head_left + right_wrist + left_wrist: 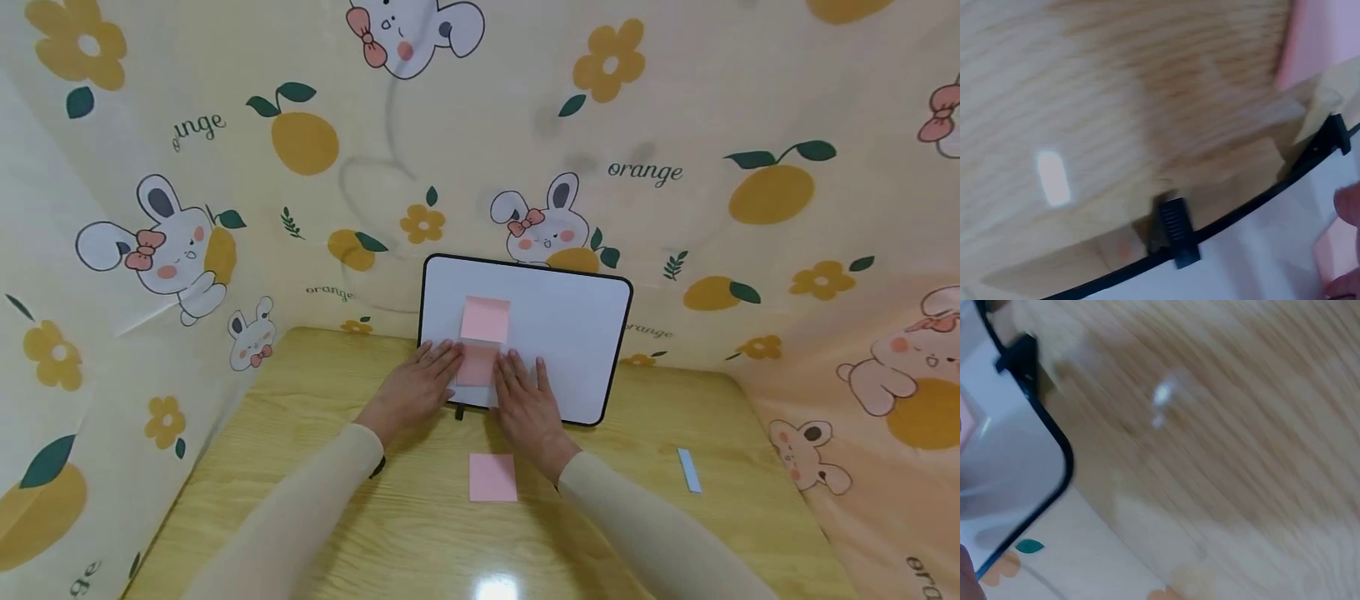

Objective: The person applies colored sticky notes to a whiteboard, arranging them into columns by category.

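Loose note (492, 477), 6 o'clock; left grip (420, 386), right grip (528, 403) straight-fingered, empty, press lower note (477, 367) from 9 and 3 o'clock, probably flattening it.

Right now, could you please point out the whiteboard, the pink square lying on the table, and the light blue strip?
Whiteboard (564, 333): head view, on its bare white surface.
Pink square (492, 478): head view, middle of its upper face.
Light blue strip (689, 471): head view, at its middle.

One note (486, 318) sits above another note (477, 367) on the board (566, 342); a third note (492, 477) lies before it, left of a strip (689, 471).
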Motion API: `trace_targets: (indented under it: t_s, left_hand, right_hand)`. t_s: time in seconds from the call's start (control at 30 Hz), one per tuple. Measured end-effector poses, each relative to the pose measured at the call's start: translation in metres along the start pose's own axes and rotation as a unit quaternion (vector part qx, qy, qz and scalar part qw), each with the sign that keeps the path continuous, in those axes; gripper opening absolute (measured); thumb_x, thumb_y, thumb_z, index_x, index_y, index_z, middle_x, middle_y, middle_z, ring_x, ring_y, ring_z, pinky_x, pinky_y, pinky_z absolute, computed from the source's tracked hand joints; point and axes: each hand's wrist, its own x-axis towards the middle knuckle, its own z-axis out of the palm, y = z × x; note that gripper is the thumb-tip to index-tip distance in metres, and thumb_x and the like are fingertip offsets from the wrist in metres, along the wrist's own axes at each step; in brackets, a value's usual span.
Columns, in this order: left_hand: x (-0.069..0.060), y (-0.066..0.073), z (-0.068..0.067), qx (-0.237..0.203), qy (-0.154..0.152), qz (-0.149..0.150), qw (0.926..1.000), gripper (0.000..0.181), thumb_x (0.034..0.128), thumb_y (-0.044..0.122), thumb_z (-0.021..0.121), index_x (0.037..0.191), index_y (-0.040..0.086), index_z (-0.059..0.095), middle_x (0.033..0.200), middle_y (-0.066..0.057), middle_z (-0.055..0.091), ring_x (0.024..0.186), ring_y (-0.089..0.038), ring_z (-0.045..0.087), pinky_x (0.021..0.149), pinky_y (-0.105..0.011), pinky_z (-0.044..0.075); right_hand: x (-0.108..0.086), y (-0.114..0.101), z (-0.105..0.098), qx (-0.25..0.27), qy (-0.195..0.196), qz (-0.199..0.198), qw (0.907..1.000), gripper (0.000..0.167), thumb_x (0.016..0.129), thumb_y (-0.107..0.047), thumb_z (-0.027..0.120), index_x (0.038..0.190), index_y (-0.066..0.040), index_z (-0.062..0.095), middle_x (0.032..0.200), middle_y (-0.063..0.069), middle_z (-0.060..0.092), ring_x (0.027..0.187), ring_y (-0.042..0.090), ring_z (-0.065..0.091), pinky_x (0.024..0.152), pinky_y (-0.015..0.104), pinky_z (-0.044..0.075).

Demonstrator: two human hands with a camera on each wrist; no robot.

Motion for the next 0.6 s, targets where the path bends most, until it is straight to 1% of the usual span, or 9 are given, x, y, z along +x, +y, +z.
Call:
trace_targets:
  t_s: [0.07,0.13,0.23,0.3,0.4,0.47,0.6]
  left_hand:
    - [-0.003,-0.006,0.003,0.011,0.005,0.004,0.9999,0.062,0.1132,0.039,0.046,0.166,0.009,0.033,0.175,-0.005,0.027,0.163,-0.024,0.022,0.134,-0.045,0.020]
    - [-0.004,-0.008,0.006,0.011,0.014,0.014,0.9998,0.062,0.1133,0.039,0.046,0.165,0.008,0.034,0.174,-0.006,0.028,0.163,-0.025,0.023,0.134,-0.045,0.021]
    - [-0.004,-0.007,0.009,-0.003,0.023,0.023,0.9995,0.061,0.1132,0.037,0.047,0.164,0.005,0.035,0.173,-0.009,0.030,0.162,-0.027,0.025,0.133,-0.046,0.023]
    - [-0.004,-0.007,0.010,-0.008,0.023,0.023,0.9994,0.062,0.1131,0.037,0.047,0.164,0.004,0.035,0.173,-0.010,0.030,0.162,-0.028,0.025,0.133,-0.047,0.024]
    - [-0.003,-0.007,0.010,-0.009,0.015,0.015,0.9997,0.063,0.1131,0.038,0.047,0.165,0.005,0.033,0.174,-0.009,0.028,0.163,-0.027,0.023,0.133,-0.047,0.022]
    - [-0.003,-0.007,0.010,-0.001,0.009,0.010,0.9999,0.064,0.1130,0.040,0.047,0.166,0.006,0.032,0.174,-0.008,0.027,0.163,-0.026,0.022,0.134,-0.046,0.021]
    - [-0.004,-0.009,0.010,0.010,0.004,0.010,0.9999,0.066,0.1125,0.041,0.047,0.166,0.006,0.032,0.175,-0.007,0.027,0.163,-0.025,0.022,0.134,-0.044,0.021]
  right_hand:
    - [0.005,-0.003,-0.003,-0.003,0.022,-0.011,0.9997,0.075,0.108,-0.045,0.056,0.166,-0.005,0.029,0.175,0.010,0.023,0.165,0.028,0.014,0.132,0.061,0.016]
    - [0.012,-0.007,-0.006,-0.005,0.041,-0.030,0.9987,0.072,0.108,-0.042,0.057,0.165,-0.005,0.032,0.174,0.010,0.027,0.164,0.028,0.018,0.131,0.059,0.021]
    - [0.022,-0.010,-0.007,-0.009,0.048,-0.059,0.9970,0.072,0.110,-0.039,0.054,0.167,-0.005,0.028,0.175,0.010,0.024,0.164,0.029,0.017,0.132,0.057,0.022]
    - [0.027,-0.010,-0.007,-0.011,0.040,-0.068,0.9968,0.074,0.110,-0.040,0.053,0.168,-0.005,0.023,0.176,0.009,0.019,0.165,0.030,0.013,0.132,0.058,0.019]
    - [0.029,-0.007,-0.005,-0.021,0.023,-0.059,0.9978,0.078,0.109,-0.044,0.053,0.168,-0.006,0.020,0.177,0.009,0.015,0.165,0.028,0.009,0.132,0.060,0.016]
    - [0.026,-0.004,-0.004,-0.026,0.013,-0.040,0.9988,0.080,0.108,-0.047,0.054,0.169,-0.007,0.019,0.177,0.008,0.014,0.166,0.027,0.008,0.132,0.061,0.014]
    - [0.019,-0.001,0.002,-0.018,0.008,-0.002,0.9998,0.081,0.108,-0.047,0.055,0.168,-0.005,0.020,0.177,0.009,0.014,0.165,0.026,0.009,0.132,0.063,0.012]
